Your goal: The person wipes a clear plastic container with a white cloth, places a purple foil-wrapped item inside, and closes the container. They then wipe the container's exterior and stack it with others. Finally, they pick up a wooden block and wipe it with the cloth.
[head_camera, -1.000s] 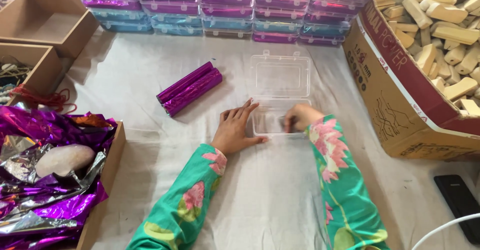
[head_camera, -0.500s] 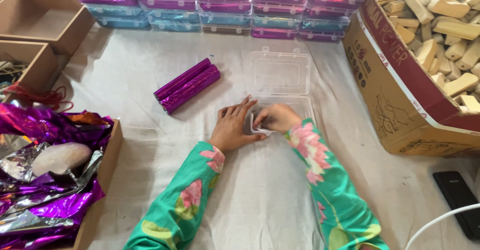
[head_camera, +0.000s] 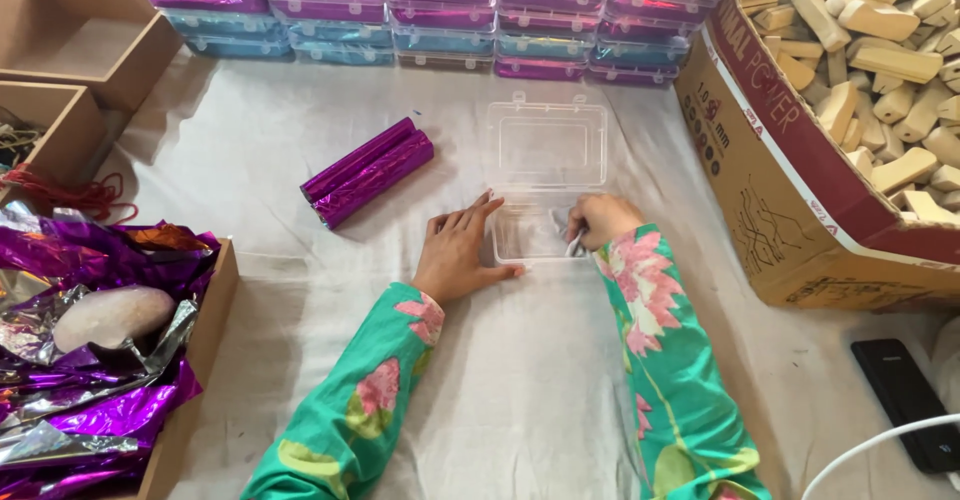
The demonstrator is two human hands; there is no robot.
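**Here, a clear plastic box is being steadied and reached into**

Centrally on the white cloth point(head_camera: 520, 380), the left hand point(head_camera: 458, 257) is being laid flat and open, palm down, fingers spread; its fingertips are being pressed against the left side of the clear plastic box point(head_camera: 535, 230), and nothing is being held in it. The right hand point(head_camera: 600, 222) is being curled loosely at the right edge of the same box, its fingertips dipped into the tray; whether anything small is being pinched there cannot be told. The box's hinged lid point(head_camera: 546, 145) is being left open, lying flat toward the far edge of the cloth.

Just to the left of the box, two purple foil-wrapped rolls point(head_camera: 368, 172) are being kept side by side, lying slantwise. Along the far edge, closed boxes point(head_camera: 440, 10) with purple and teal contents are being stacked in rows. At the right edge, a large cardboard carton point(head_camera: 770, 170) is being used to hold pale wooden blocks point(head_camera: 880, 50). At the left edge, crumpled purple foil point(head_camera: 90, 360) is being kept in an open cardboard tray, with small cardboard boxes point(head_camera: 70, 35) behind it. Near the right front corner a black phone point(head_camera: 905, 390) is lying.
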